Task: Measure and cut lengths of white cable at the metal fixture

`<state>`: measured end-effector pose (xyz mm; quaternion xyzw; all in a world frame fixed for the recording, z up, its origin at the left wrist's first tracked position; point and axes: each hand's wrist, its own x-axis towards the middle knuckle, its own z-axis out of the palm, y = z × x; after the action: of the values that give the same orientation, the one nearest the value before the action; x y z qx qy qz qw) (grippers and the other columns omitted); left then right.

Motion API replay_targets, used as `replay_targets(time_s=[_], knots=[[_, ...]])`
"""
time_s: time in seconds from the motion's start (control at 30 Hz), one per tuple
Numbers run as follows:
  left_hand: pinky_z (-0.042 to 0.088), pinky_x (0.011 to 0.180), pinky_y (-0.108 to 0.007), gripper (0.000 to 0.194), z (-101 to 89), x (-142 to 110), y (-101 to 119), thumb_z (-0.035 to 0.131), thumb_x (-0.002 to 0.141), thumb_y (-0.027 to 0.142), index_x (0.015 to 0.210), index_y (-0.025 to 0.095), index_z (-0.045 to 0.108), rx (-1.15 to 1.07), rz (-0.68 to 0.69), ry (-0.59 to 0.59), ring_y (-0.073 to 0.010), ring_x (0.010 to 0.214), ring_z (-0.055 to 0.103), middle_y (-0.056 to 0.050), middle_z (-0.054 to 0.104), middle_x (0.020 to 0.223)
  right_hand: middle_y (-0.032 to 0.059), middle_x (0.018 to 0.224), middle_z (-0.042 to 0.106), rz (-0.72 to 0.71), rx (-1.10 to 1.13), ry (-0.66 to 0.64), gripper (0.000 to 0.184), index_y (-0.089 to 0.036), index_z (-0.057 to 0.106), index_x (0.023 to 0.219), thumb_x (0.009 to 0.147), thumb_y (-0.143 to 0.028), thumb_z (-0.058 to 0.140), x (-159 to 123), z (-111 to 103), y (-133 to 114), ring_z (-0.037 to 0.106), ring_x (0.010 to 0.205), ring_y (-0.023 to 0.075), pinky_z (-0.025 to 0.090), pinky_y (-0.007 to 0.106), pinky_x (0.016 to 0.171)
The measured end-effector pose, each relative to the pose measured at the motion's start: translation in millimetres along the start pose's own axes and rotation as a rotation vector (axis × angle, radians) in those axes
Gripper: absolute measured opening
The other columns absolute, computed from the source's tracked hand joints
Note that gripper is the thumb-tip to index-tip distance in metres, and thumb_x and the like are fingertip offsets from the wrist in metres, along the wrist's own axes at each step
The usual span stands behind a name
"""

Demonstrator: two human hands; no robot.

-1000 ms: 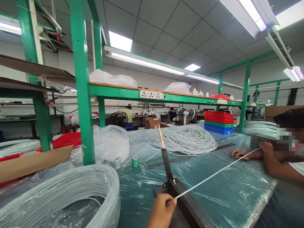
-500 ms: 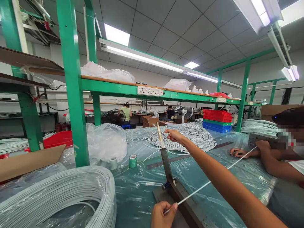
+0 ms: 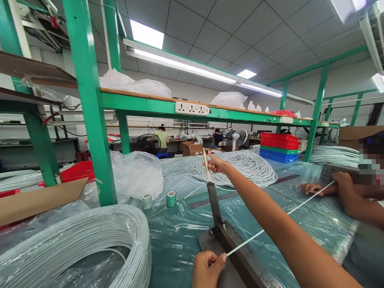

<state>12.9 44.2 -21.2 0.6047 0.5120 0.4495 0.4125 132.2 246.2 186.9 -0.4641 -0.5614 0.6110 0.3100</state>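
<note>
White cable (image 3: pixel 246 242), straight, diagonally up rightward

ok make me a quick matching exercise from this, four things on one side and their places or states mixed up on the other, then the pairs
Column one
1. Left hand
2. Right hand
3. Green tape roll
4. Tray stack

Column two
A. At the upper part of the lever
B. Red at the top, blue at the bottom
C. Pinching the white cable
D. Just right of the paler roll in the picture

Pairs: 1-C, 2-A, 3-D, 4-B
</note>
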Motion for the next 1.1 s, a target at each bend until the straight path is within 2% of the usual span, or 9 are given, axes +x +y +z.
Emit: replay_targets(time_s=[0.1,0.27,0.37,0.5,0.63,0.77,0.87,1.03,1.1], knots=[[0.019,0.045,-0.022,0.040,-0.3,-2,2,0.051,0.057,0.053,0.041,0.016,0.048,-0.048,0.002,-0.011,-0.0081,0.043,0.027,0.005,0.034,0.040,-0.0043,0.039,0.037,-0.045,0.032,0.011,0.067,-0.012,0.048,0.080,0.076,-0.062,0.004,-24,-3,-3,0.022,0.026,0.0022,0.018,0.010,0.026],[0.020,0.045,-0.022,0.040,-4.0,-8,11,0.053,0.056,0.052,0.041,0.016,0.048,-0.095,-0.017,-0.047,-0.0081,0.043,0.029,0.006,0.036,0.040,0.0012,0.047,0.052,-0.112,0.089,-0.024,0.064,-0.014,0.050,0.087,0.076,-0.063,0.011,-93,-12,-4,0.040,0.032,0.0042,0.030,0.011,0.031],[0.020,0.046,-0.022,0.041,-6.6,-10,18,0.052,0.056,0.054,0.042,0.015,0.048,-0.103,-0.017,-0.073,-0.0087,0.044,0.031,0.005,0.038,0.041,0.0056,0.056,0.060,-0.108,0.103,-0.033,0.059,-0.014,0.051,0.090,0.078,-0.061,0.018,-134,-15,0,0.050,0.039,0.0069,0.036,0.012,0.034],[0.018,0.046,-0.022,0.046,-7.1,-11,25,0.049,0.054,0.060,0.041,0.016,0.048,-0.089,-0.010,-0.104,-0.0087,0.044,0.029,0.006,0.034,0.040,0.0083,0.060,0.063,-0.076,0.075,-0.007,0.051,-0.014,0.050,0.088,0.081,-0.055,0.020,-175,-13,8,0.055,0.043,0.0089,0.041,0.013,0.037],[0.021,0.048,-0.022,0.045,-7.1,-10,27,0.048,0.057,0.060,0.043,0.016,0.046,-0.057,0.028,-0.125,-0.0095,0.047,0.032,0.005,0.036,0.043,0.0094,0.059,0.063,-0.031,0.078,-0.024,0.050,-0.013,0.050,0.082,0.083,-0.053,0.019,-200,-10,12,0.056,0.044,0.0097,0.042,0.013,0.037],[0.017,0.046,-0.022,0.041,-9.4,-9,31,0.048,0.059,0.056,0.044,0.019,0.038,0.051,0.037,-0.151,-0.0084,0.046,0.025,0.007,0.027,0.045,0.0120,0.060,0.063,0.038,0.041,-0.100,0.056,-0.012,0.050,0.077,0.080,-0.058,0.018,-217,-10,10,0.056,0.041,0.0104,0.041,0.014,0.035],[0.016,0.046,-0.023,0.041,-10.0,-11,33,0.048,0.058,0.056,0.043,0.020,0.037,0.088,0.052,-0.131,-0.0082,0.046,0.024,0.007,0.025,0.045,0.0107,0.058,0.063,0.099,-0.033,-0.147,0.050,-0.012,0.049,0.075,0.079,-0.056,0.025,-232,-9,13,0.054,0.038,0.0092,0.038,0.012,0.033],[0.019,0.046,-0.022,0.044,-8.9,-13,33,0.047,0.055,0.060,0.042,0.019,0.040,0.024,0.041,-0.134,-0.0089,0.046,0.027,0.007,0.030,0.044,0.0024,0.052,0.059,0.161,-0.167,-0.097,0.023,-0.013,0.051,0.080,0.075,-0.035,0.052,-264,-1,40,0.050,0.035,0.0053,0.037,0.009,0.033],[0.022,0.048,-0.022,0.047,-9.0,-13,35,0.048,0.052,0.064,0.042,0.017,0.044,-0.024,0.019,-0.145,-0.0101,0.047,0.033,0.004,0.037,0.044,-0.0004,0.050,0.057,0.170,-0.147,-0.084,0.025,-0.014,0.051,0.091,0.073,-0.030,0.055,-276,2,56,0.048,0.034,0.0044,0.036,0.009,0.033]])
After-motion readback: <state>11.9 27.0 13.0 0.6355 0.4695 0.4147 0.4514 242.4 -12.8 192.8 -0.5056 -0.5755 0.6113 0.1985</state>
